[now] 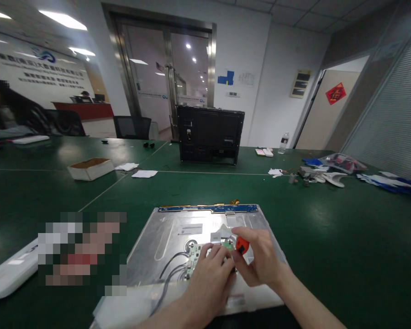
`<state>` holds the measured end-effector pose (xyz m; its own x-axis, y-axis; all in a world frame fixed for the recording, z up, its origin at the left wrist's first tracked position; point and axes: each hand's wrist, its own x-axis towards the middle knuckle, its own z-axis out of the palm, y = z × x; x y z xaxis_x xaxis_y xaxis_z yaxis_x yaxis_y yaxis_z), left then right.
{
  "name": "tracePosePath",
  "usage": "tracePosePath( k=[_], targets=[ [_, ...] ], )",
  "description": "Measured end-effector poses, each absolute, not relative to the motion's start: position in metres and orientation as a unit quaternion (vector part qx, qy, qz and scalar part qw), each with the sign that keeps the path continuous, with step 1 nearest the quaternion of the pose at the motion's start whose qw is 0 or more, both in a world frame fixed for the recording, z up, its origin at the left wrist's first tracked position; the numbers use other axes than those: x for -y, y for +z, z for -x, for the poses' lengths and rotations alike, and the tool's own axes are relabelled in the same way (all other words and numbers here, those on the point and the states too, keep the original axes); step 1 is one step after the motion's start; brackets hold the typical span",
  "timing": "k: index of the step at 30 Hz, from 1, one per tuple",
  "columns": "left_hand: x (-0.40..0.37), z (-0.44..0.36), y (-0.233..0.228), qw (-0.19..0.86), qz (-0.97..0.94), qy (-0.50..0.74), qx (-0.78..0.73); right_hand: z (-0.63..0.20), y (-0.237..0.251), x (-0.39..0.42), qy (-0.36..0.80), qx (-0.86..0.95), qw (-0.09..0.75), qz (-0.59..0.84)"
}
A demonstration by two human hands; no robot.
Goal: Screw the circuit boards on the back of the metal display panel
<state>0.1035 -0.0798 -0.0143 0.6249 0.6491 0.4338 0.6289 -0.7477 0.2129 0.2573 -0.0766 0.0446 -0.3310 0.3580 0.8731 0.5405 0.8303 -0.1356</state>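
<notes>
- Both our hands sit low in view, over the near half of the metal panel, which lies flat on the green surface.
- Left hand: fingers curled narrow, tips resting on the small green circuit board mounted on the panel.
- Right hand: closed around the orange-handled screwdriver, held upright just right of the board.
- Grey cables run left from the board.
- Black monitor housing stands well beyond.
</notes>
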Motion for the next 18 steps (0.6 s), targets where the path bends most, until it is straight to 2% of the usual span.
tracePosePath(
  k=[18],
  targets=[
    [0.0771, -0.1052, -0.0193, 0.022, -0.899, 0.259, -0.353, -0.2591, 0.0420, 0.0740, -0.106, 0.792, 0.506, 0.324]
  ],
)
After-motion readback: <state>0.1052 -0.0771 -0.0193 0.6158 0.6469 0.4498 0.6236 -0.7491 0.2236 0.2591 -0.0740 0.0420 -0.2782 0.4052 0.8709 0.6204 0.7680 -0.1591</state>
